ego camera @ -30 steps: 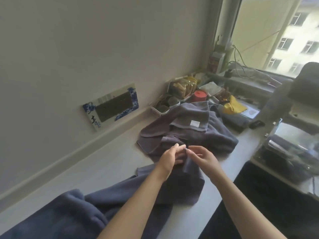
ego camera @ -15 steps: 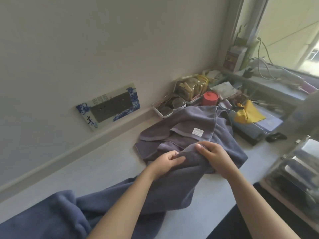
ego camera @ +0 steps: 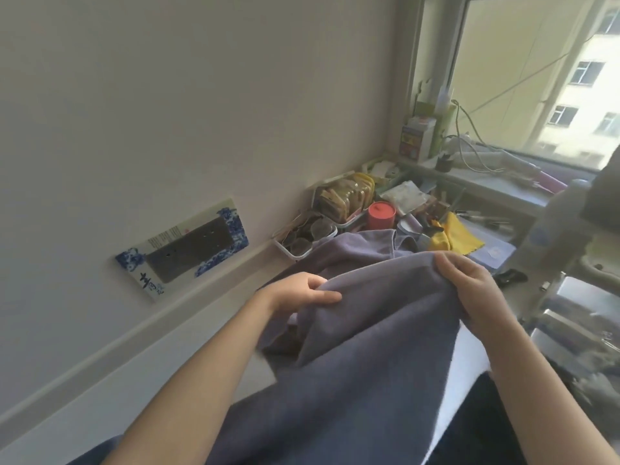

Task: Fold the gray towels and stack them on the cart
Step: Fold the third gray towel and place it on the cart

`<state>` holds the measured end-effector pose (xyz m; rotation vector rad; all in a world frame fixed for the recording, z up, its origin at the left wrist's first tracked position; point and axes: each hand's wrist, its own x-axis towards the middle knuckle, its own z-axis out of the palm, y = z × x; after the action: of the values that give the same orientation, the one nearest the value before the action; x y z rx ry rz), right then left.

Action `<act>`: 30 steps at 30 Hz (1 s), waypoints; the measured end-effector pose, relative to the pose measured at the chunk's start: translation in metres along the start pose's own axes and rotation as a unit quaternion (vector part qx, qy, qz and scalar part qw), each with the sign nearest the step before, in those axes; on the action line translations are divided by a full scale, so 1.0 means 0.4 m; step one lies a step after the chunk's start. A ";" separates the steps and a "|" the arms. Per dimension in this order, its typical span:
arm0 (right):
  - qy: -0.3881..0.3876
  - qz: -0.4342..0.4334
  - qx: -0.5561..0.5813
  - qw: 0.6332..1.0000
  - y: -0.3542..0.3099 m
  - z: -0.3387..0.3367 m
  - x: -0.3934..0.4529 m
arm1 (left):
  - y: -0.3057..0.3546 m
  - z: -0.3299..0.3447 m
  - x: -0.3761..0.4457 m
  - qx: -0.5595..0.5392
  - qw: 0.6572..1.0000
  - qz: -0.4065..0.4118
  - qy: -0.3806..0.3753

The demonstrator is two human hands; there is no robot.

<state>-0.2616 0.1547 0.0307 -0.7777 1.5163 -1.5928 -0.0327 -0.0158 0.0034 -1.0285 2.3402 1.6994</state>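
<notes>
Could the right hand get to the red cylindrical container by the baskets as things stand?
Probably not right away: the right hand has a grip on the gray towel, raised between it and the red container. Nothing else seems to block the way.

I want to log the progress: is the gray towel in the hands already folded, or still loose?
Still loose. The gray towel hangs in uneven drapes between the left hand and right hand, which pinch its upper edge; no flat layers.

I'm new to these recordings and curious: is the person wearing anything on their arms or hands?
Nothing shows. The left hand and right hand are bare, with no gloves, rings or watch visible. Both forearms are uncovered to the picture's bottom edge, with no sleeves in sight.
</notes>
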 end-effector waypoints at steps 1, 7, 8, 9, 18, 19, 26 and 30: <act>0.024 0.014 0.022 0.999 -0.004 -0.019 0.006 | -0.007 -0.018 0.001 0.018 1.000 -0.014 0.005; 0.159 0.027 0.105 0.981 0.009 -0.107 0.056 | 0.006 -0.132 0.058 0.067 0.989 -0.044 0.123; 0.169 0.027 0.110 0.979 0.013 -0.113 0.064 | 0.024 -0.143 0.071 0.065 0.986 -0.037 0.146; 0.177 0.028 0.115 0.977 0.014 -0.120 0.075 | 0.051 -0.154 0.092 0.060 0.982 -0.032 0.177; 0.235 -0.052 0.146 0.959 -0.085 -0.155 0.158 | 0.405 -0.216 0.260 -0.121 0.833 0.134 0.524; 0.245 -0.065 0.155 0.955 -0.100 -0.160 0.164 | 0.442 -0.218 0.265 -0.125 0.823 0.150 0.533; 0.215 -0.063 0.134 0.965 -0.106 -0.172 0.156 | 0.475 -0.162 0.283 -0.150 0.841 0.127 0.505; 0.135 -0.037 0.113 0.984 -0.068 -0.112 0.103 | 0.351 -0.124 0.225 -0.200 0.848 0.077 0.485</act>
<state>-0.3242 0.1414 0.0497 -0.5110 1.4700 -1.9494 -0.1639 -0.0783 0.0992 -2.2827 2.6359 2.1031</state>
